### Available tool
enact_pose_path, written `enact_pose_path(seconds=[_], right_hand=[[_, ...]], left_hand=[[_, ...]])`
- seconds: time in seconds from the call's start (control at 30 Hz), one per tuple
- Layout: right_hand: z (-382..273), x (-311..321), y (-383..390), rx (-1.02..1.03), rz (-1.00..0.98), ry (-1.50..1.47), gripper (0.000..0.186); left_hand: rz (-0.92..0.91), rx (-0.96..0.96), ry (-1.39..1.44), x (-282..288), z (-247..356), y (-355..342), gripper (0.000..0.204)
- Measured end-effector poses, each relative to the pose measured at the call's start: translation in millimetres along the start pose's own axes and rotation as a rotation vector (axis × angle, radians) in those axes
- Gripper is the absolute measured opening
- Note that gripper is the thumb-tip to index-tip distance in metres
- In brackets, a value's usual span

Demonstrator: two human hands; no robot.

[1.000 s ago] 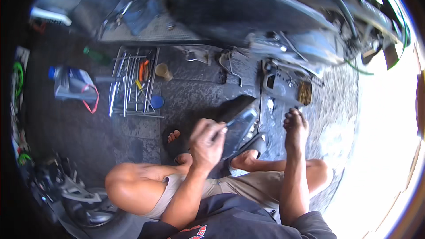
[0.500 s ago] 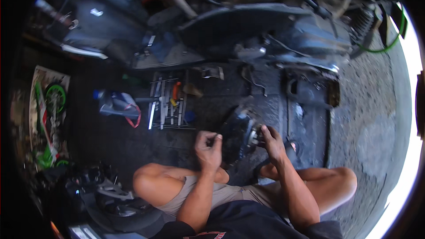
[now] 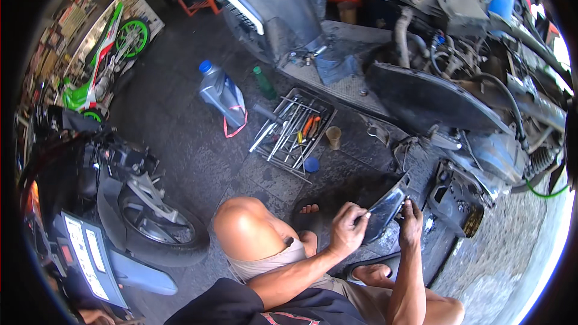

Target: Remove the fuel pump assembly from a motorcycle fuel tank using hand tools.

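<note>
A dark, glossy-edged vehicle part (image 3: 385,212), like a flat cover, is tilted up between my hands in front of my legs. My left hand (image 3: 349,227) is closed, thumb and fingers pinched at its left edge. Curled fingers of my right hand (image 3: 410,221) grip near its upper right edge. Whether a small piece also sits in those right fingertips cannot be made out. Beyond my hands lies a metal tray (image 3: 330,121) filled with several wrenches, orange-handled pliers (image 3: 309,125) and a yellow-handled tool (image 3: 300,138).
A partly dismantled scooter (image 3: 433,93) spans the far side. A grey bottle (image 3: 221,93) with a blue cap and a green bottle (image 3: 265,82) stand left of the tray, a cup (image 3: 333,138) right of it. A removed dark housing (image 3: 453,195) lies right. Another motorcycle's wheel (image 3: 158,219) is at left.
My view has swung left, so the tray and scooter appear farther right. Both hands are closer to the part, now gripping its edges; the left was apart from it before.
</note>
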State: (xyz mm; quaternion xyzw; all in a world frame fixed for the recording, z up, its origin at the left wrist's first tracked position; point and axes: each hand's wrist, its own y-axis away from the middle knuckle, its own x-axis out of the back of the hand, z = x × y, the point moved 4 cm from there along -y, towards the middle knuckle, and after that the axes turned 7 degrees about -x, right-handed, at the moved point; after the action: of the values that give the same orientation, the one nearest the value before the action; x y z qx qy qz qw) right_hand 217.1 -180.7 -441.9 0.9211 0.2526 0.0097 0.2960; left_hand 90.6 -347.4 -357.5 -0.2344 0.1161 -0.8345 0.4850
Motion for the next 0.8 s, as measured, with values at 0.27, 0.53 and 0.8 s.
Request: enact_pose_path(seconds=[0.27, 0.53, 0.8], right_hand=[[-63.4, -22.2, 24.5, 0.482, 0.424, 0.605, 0.056], [-71.8, -65.6, 32.1, 0.532, 0.461, 0.889, 0.078], [-72.8, -67.1, 32.1, 0.642, 0.544, 0.861, 0.069]], left_hand=[[-0.082, 0.064, 0.059, -22.6, 8.1, -4.2, 0.011], [-0.204, 0.154, 0.119, 8.6, 42.8, -20.8, 0.036], [0.600, -0.234, 0.058, 243.8, 74.9, -125.8, 0.022]])
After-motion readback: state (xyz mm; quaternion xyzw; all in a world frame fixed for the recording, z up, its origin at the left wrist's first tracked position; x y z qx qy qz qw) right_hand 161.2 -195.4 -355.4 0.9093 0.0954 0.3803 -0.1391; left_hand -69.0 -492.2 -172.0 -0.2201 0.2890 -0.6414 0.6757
